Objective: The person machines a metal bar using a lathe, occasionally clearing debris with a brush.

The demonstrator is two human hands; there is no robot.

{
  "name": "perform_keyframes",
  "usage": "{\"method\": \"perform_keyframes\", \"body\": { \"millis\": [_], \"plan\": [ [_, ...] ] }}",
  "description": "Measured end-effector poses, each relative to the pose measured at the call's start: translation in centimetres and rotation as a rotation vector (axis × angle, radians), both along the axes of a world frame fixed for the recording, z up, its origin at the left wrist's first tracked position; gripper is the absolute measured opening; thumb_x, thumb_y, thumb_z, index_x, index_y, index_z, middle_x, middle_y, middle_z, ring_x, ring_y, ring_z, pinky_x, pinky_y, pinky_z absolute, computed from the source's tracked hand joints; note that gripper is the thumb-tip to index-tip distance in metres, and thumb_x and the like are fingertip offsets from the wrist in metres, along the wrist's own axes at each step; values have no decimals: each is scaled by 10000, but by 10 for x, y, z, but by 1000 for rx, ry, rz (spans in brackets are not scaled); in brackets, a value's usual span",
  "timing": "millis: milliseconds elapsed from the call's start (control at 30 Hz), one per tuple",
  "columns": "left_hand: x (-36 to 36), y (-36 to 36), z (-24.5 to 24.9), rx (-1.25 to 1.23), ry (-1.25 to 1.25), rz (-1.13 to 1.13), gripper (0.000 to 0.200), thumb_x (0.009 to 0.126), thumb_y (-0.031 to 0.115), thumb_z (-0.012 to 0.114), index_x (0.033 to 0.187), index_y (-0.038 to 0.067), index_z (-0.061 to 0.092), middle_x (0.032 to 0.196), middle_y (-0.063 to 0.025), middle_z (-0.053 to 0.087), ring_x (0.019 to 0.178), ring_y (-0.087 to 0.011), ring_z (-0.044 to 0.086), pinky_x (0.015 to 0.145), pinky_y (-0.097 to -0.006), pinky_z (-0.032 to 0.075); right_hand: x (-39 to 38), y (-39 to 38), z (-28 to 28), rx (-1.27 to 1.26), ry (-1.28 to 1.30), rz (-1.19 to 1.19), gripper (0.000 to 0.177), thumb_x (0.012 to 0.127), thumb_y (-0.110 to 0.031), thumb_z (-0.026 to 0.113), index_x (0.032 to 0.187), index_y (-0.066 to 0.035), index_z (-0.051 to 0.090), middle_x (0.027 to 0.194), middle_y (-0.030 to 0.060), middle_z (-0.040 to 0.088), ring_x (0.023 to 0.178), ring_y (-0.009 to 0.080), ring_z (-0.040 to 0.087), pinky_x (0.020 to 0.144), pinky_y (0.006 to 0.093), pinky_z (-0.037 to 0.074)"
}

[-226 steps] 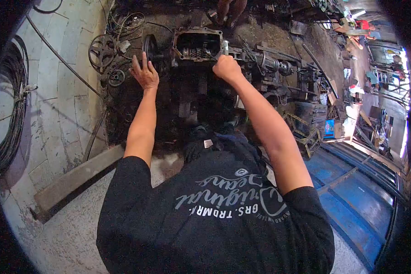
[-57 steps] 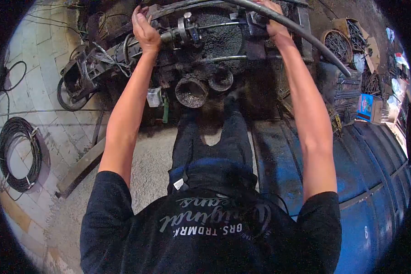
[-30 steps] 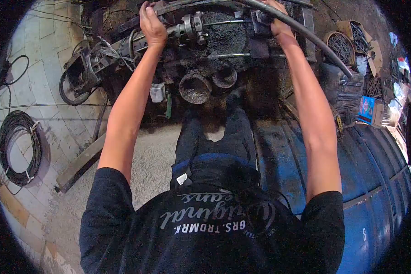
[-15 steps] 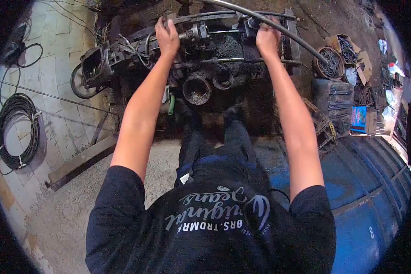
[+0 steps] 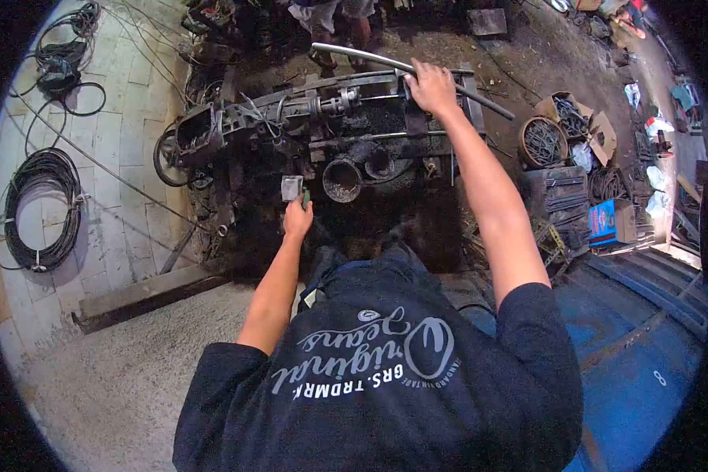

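Note:
A dark, greasy machine (image 5: 405,135) with parallel metal rails lies ahead of me. My right hand (image 5: 433,88) is closed around a long metal bar (image 5: 362,54), which slants across the machine's far right side. On the near side, my left hand (image 5: 297,218) has its fingers around a green handle (image 5: 305,197) beside a small grey box (image 5: 292,188); the fingers partly cover the handle. Close to that hand, a round metal cup (image 5: 342,180) holds small debris. A cylindrical chuck-like part (image 5: 348,97) sits on the machine's upper rail.
Coiled black cable (image 5: 41,208) lies on the left tiles. At right are a basket of metal pieces (image 5: 543,143), a cardboard box (image 5: 602,138) and a blue box (image 5: 602,222). Another person's legs (image 5: 334,20) show at the far side. Blue metal sheeting (image 5: 629,346) spreads at lower right.
My left hand has come down from the machine's upper left to the green handle. My right hand has shifted onto the bar, which sits lower and farther left. The view has tilted up.

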State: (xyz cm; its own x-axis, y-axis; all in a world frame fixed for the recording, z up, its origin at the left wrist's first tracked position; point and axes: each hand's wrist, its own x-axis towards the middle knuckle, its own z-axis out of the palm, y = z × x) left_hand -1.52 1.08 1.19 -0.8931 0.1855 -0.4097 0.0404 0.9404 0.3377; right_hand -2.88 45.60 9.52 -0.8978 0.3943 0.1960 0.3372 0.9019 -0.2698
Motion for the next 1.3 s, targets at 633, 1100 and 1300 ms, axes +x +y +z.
{"method": "perform_keyframes", "body": {
  "millis": [633, 1100, 1300],
  "plan": [
    [-9, -19, 4, 52, -61, 102, 389, 788, 314, 722, 1127, 126, 698, 1066, -194, 685, 1015, -364, 649, 877, -446, 509, -4, -1, 3, -98, -152, -61, 544, 959, -497, 411, 1391, -168, 442, 1364, 102, 512, 1299, 317, 437, 1076, 534, 317],
    [17, -4, 0, 81, 59, 344, 347, 795, 274, 715, 1105, 119, 708, 1044, -187, 691, 1001, -365, 653, 868, -440, 510, -4, 4, 9, -129, -152, -12, 556, 954, -507, 402, 1388, -163, 454, 1352, 121, 518, 1305, 316, 432, 1075, 549, 308],
    [16, -1, -4, 53, 69, 355, 376, 810, 284, 709, 1149, 123, 690, 1080, -187, 683, 1025, -361, 646, 882, -440, 504, -2, 5, 11, -94, -139, 27, 557, 958, -507, 404, 1391, -160, 452, 1366, 115, 509, 1318, 320, 417, 1070, 552, 319]
  ]
}}
